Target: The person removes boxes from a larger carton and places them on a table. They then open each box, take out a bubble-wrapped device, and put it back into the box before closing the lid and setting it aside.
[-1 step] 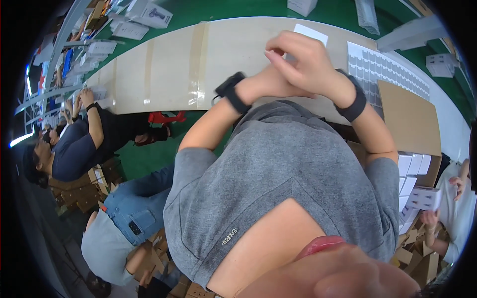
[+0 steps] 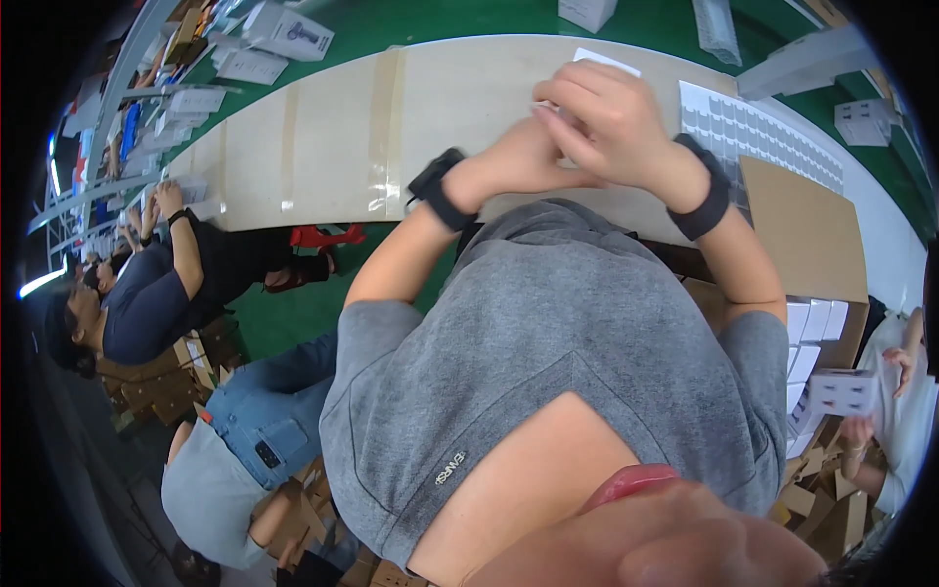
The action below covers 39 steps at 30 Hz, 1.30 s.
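My right hand (image 2: 611,122), a dark band on its wrist, is above the beige tabletop (image 2: 333,137) with its fingers curled and pressed together. A small pale edge shows at its fingertips, too little to name. Just below and to the left is my left hand (image 2: 520,158), also with a black band and a small black box at the wrist. Its fingers are mostly hidden behind the right hand, so what they hold cannot be seen. Beyond my right hand a flat white piece (image 2: 608,62), like a card or box, lies partly covered on the tabletop.
A sheet with rows of grey-white labels (image 2: 753,127) lies at the right. Next to it stands an open carton (image 2: 797,210) with white boxes (image 2: 807,333). A person at the right holds a white box (image 2: 843,391). Other people (image 2: 147,293) work at the left.
My left wrist has shifted slightly left and my right hand has moved a little, covering more of the flat white piece. At the right, the person's white box has shifted slightly.
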Each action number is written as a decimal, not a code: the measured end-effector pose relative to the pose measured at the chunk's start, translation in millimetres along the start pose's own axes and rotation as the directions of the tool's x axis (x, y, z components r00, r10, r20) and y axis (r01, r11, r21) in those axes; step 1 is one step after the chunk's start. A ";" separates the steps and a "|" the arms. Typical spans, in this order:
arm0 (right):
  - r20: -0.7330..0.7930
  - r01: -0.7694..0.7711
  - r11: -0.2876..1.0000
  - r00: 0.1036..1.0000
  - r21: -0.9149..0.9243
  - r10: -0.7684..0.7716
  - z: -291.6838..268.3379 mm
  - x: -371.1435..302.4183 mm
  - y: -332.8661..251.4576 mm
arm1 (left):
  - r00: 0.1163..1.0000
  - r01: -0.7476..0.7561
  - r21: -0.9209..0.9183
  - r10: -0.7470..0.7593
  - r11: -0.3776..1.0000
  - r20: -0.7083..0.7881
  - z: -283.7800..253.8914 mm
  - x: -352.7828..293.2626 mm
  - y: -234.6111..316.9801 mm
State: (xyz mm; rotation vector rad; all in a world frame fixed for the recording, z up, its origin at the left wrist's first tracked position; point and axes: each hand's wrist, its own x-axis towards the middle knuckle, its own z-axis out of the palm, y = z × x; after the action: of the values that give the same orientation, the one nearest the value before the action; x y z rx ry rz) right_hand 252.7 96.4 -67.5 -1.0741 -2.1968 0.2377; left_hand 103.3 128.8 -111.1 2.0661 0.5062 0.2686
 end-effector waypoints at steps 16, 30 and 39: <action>0.227 -0.004 0.951 0.971 -0.309 0.078 -16.4 -40.8 78.8 | 0.972 -0.040 -0.406 -0.058 0.913 -0.227 3.1 57.3 -73.0; 0.470 -0.153 0.972 0.854 -0.179 0.221 -27.3 -27.8 43.8 | 0.998 0.057 0.335 -0.050 0.941 -0.027 -28.0 27.1 -8.2; 0.375 -0.113 0.994 0.920 -0.012 0.109 -15.7 -16.5 17.7 | 0.996 0.089 0.302 -0.088 0.949 -0.016 -35.7 -2.6 -20.4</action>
State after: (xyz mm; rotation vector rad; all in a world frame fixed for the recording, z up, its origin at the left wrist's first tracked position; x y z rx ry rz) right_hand 281.2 93.4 -71.4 -1.2316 -2.4666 0.5450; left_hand 82.3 164.2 -110.0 2.3324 0.6747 0.1463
